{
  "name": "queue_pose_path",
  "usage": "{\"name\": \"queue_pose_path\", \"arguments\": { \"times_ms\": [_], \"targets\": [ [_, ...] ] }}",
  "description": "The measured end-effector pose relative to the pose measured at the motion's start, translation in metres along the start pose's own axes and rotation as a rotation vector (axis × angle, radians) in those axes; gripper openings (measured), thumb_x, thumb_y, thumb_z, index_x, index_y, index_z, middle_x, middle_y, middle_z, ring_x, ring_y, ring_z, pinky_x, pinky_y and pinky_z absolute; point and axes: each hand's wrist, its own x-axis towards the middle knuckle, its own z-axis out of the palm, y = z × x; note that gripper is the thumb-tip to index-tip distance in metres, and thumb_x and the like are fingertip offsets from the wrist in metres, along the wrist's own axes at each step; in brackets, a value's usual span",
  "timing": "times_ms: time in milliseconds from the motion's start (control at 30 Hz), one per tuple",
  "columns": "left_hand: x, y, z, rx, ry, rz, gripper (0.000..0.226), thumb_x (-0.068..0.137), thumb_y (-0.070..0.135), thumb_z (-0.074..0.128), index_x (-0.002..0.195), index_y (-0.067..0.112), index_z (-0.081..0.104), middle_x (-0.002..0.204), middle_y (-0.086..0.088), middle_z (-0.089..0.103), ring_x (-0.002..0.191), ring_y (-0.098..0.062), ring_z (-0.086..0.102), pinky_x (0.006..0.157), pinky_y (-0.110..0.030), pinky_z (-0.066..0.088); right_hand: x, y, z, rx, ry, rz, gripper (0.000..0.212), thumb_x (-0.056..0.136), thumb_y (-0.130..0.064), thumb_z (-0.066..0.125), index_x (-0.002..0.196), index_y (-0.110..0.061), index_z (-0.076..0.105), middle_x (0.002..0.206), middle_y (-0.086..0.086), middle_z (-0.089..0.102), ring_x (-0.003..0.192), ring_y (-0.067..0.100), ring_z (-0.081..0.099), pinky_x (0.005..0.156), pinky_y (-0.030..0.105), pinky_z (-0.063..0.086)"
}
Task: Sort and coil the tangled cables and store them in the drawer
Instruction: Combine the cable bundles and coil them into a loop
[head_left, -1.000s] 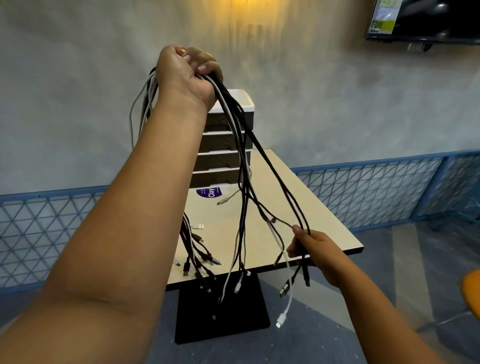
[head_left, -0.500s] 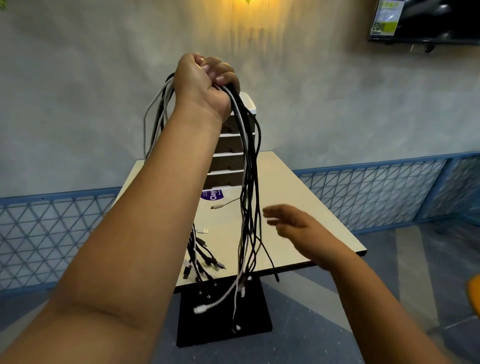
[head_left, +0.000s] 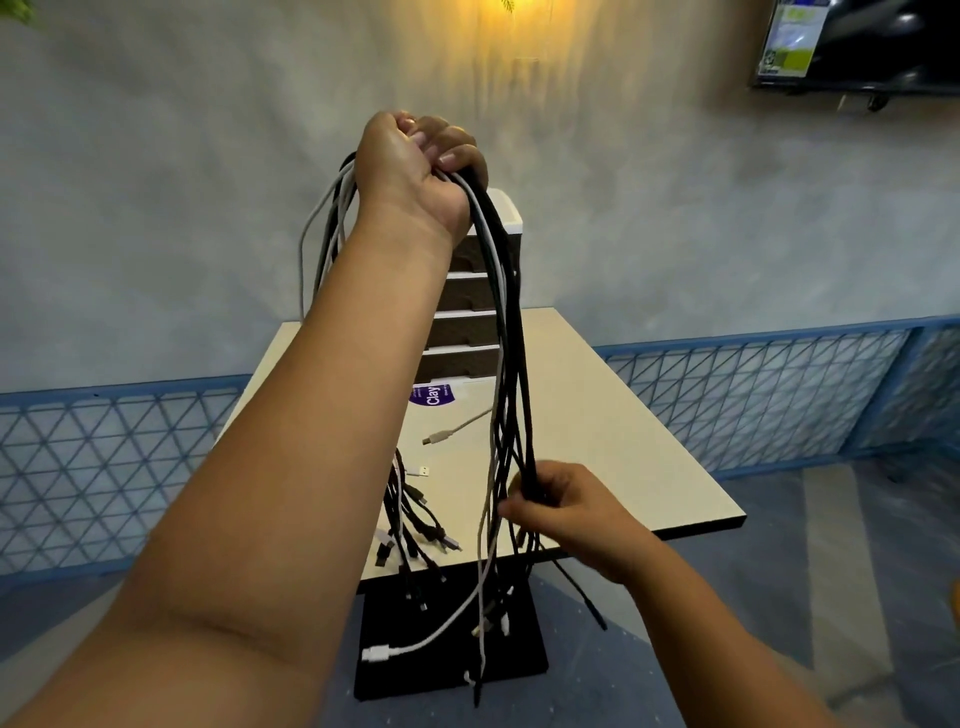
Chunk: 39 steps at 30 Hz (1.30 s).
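My left hand (head_left: 415, 161) is raised high and grips the top of a bundle of several black and white cables (head_left: 506, 338), which hang down on both sides of it. Lower down, my right hand (head_left: 566, 506) holds the black strands of the bundle between thumb and fingers. The cables' plug ends dangle past the table's front edge. A white drawer unit (head_left: 475, 322) with dark drawer fronts stands on the beige table (head_left: 613, 431) behind the bundle, all its visible drawers pushed in.
A purple sticker (head_left: 434, 395) lies on the table in front of the drawer unit. The table stands on a black base (head_left: 524, 660). A blue lattice fence (head_left: 753, 395) runs along the wall. A screen (head_left: 857, 41) hangs at the upper right.
My right hand let go of the strands, swung up open, and now holds the hanging bundle again lower down. My left hand stayed raised, gripping the cables' top.
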Motion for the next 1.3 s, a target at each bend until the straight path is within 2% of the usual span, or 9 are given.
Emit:
{"name": "queue_pose_path", "arguments": {
  "times_ms": [133,200,300,367,500,733,967,1133,1300],
  "targets": [
    [0.001,0.015,0.003,-0.067,0.008,0.024,0.022,0.065,0.003,0.035,0.047,0.015,0.03,0.041,0.004,0.027,0.031,-0.011,0.025,0.033,-0.012,0.023,-0.01,0.026,0.001,-0.369,-0.215,0.237,0.024,0.083,-0.03,0.076,0.078,-0.008,0.067,0.067,-0.003,0.059,0.063,0.007,0.054,0.063,0.025,0.043],
    [0.0,0.021,0.003,-0.066,0.001,0.032,0.023,0.066,0.004,0.036,0.046,0.014,0.032,0.046,0.004,0.028,0.033,-0.011,0.026,0.034,-0.012,0.023,-0.014,0.032,-0.003,-0.401,-0.237,0.326,0.036,0.076,-0.042,0.081,0.092,-0.012,0.068,0.084,-0.002,0.065,0.074,0.01,0.06,0.068,0.025,0.047],
    [-0.003,0.017,0.001,-0.032,-0.023,0.042,0.021,0.065,0.004,0.037,0.047,0.015,0.032,0.046,0.005,0.028,0.033,-0.01,0.025,0.033,-0.014,0.023,-0.011,0.01,-0.014,-0.312,-0.134,0.3,0.068,0.061,-0.061,0.082,0.119,-0.036,0.055,0.124,-0.01,0.057,0.106,0.006,0.06,0.088,0.027,0.054],
    [-0.004,0.007,0.001,-0.006,-0.03,0.039,0.02,0.064,0.004,0.036,0.052,0.018,0.029,0.041,0.005,0.027,0.031,-0.01,0.024,0.032,-0.013,0.021,-0.001,-0.021,-0.017,-0.22,0.082,0.132,0.075,0.055,-0.071,0.075,0.119,-0.04,0.05,0.127,-0.011,0.055,0.111,0.005,0.058,0.095,0.035,0.053],
    [-0.006,-0.008,-0.001,0.035,-0.034,-0.003,0.02,0.064,0.006,0.037,0.054,0.02,0.027,0.039,0.006,0.026,0.028,-0.01,0.023,0.032,-0.011,0.02,0.019,-0.077,-0.011,0.013,0.32,-0.193,0.045,0.077,-0.046,0.077,0.113,-0.028,0.056,0.113,-0.007,0.064,0.108,0.011,0.063,0.093,0.035,0.054],
    [-0.011,-0.006,-0.003,0.003,-0.042,-0.067,0.023,0.068,0.006,0.037,0.05,0.019,0.03,0.039,0.007,0.027,0.028,-0.01,0.023,0.031,-0.011,0.02,0.023,-0.076,-0.001,0.296,0.119,-0.153,0.022,0.08,-0.026,0.075,0.088,-0.011,0.062,0.07,-0.008,0.059,0.068,0.004,0.057,0.068,0.019,0.048],
    [-0.007,-0.002,-0.01,-0.04,-0.05,-0.097,0.05,0.089,0.011,0.032,0.04,0.017,0.034,0.039,0.007,0.026,0.029,-0.009,0.022,0.031,-0.012,0.019,0.011,-0.03,0.0,0.152,-0.019,0.053,0.032,0.066,-0.047,0.077,0.077,-0.018,0.069,0.078,0.003,0.062,0.079,0.015,0.06,0.077,0.024,0.048],
    [-0.005,-0.001,-0.012,-0.048,-0.034,-0.115,0.04,0.09,0.012,0.032,0.05,0.02,0.03,0.04,0.007,0.026,0.03,-0.009,0.022,0.032,-0.014,0.019,0.001,-0.004,-0.003,0.158,-0.055,0.189,0.036,0.067,-0.05,0.078,0.078,-0.018,0.066,0.079,0.002,0.061,0.081,0.018,0.056,0.078,0.03,0.045],
    [-0.008,-0.005,-0.012,-0.058,-0.042,-0.121,0.042,0.091,0.013,0.033,0.05,0.019,0.031,0.041,0.007,0.027,0.03,-0.009,0.023,0.032,-0.013,0.019,-0.002,-0.001,-0.015,0.101,-0.007,0.351,0.05,0.067,-0.049,0.081,0.102,-0.015,0.072,0.103,0.003,0.073,0.098,0.019,0.068,0.093,0.041,0.053]
  ]
}}
